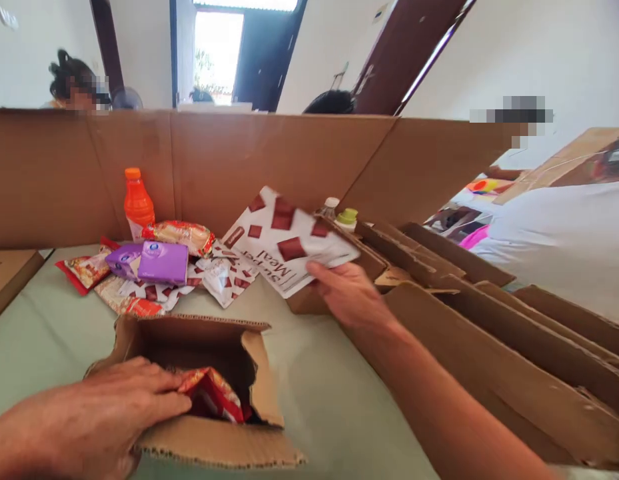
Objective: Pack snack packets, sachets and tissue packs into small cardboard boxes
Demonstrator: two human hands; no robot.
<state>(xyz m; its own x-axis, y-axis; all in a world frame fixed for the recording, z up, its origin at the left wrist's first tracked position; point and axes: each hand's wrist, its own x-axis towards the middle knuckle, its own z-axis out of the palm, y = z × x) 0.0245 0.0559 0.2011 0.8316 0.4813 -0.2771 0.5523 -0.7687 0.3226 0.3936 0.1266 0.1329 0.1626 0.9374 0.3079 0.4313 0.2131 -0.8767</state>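
My right hand (352, 290) pinches a white pouch with brown squares, printed "Super Meal" (259, 233), raised above the table. My left hand (129, 407) reaches over the left side of an open cardboard box (214, 443). Its thumb and fingers close at the left end of a red snack packet (216, 393) inside the box; part of that grip is hidden. Behind the box lies a pile with purple tissue packs (163, 263), a smaller white pouch (229, 281), a wrapped bread (179, 235) and a red-edged packet (86, 268). An orange drink bottle (138, 203) stands at the back.
A tall cardboard wall (269, 150) runs along the back. Cardboard dividers (469, 340) fill the right side, near a green-capped bottle (347, 217). At the left edge lies a flat cardboard piece (12, 277). A person in white (554, 227) is on the right; other heads show behind the wall.
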